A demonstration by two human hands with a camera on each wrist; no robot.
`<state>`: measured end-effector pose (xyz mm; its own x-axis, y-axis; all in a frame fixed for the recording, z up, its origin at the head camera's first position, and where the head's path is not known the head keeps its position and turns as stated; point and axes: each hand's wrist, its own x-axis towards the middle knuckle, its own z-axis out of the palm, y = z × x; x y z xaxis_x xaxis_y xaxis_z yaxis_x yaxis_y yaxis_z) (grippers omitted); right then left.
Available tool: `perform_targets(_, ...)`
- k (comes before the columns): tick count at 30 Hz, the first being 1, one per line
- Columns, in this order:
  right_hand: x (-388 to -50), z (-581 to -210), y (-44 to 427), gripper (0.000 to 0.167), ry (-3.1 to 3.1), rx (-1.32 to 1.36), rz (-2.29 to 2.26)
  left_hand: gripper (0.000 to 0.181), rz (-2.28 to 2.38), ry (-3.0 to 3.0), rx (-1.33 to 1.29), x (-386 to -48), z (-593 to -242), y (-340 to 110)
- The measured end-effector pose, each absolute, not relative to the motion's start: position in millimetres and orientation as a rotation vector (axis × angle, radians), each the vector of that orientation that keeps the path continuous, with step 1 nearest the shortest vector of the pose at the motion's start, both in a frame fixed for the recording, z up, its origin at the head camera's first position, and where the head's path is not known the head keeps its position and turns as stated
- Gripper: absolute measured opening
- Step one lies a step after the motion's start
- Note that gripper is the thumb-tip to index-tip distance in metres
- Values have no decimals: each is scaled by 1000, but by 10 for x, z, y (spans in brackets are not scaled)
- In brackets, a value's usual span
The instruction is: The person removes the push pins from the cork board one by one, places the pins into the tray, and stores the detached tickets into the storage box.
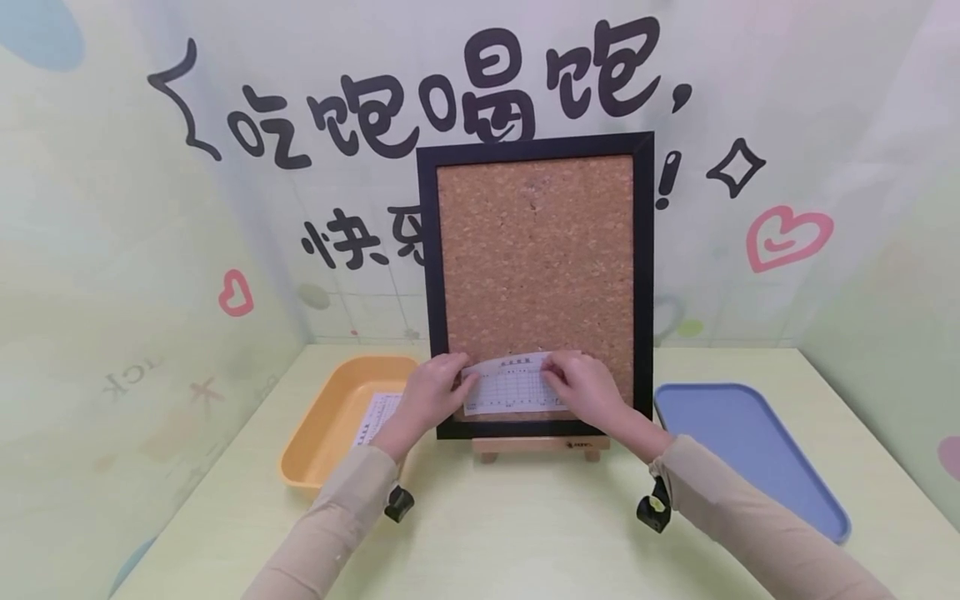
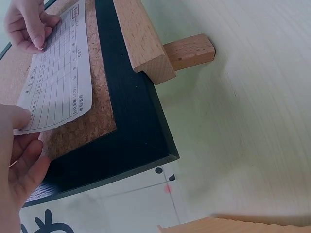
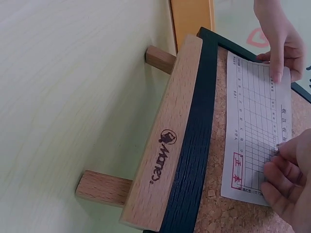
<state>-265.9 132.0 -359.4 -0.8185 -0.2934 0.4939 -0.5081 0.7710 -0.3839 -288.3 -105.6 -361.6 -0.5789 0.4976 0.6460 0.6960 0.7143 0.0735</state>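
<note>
A printed paper form [image 1: 510, 393] with a ruled grid lies against the lower part of a black-framed corkboard [image 1: 536, 250]. At its upper left corner my left hand [image 1: 435, 390] pinches the paper, thumb in front and fingers behind, as the right wrist view shows. Near the form's upper right my right hand [image 1: 588, 385] pinches a tiny, pin-like thing [image 3: 279, 146] against the paper; it is mostly hidden by the fingertips. A red stamped box [image 3: 237, 171] marks the form's end below the right hand.
The board stands on a small wooden easel [image 1: 540, 445]. To its left is an orange tray [image 1: 303, 442] with more printed paper [image 1: 378, 412] in it. A blue tray [image 1: 738, 442] lies to the right. Behind hangs a white printed backdrop [image 1: 360, 50].
</note>
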Motion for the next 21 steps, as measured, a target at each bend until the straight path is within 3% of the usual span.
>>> perform_targets(5,-2655,-3611,1334,5,-2549,594,741,5,-484,-2349,-872,-2875,-3606,-1071)
perform_targets(21,-2509,-3698,1559,4,-2559,581,798,9,-602,-2431,-747,-2790,-3602,-1335)
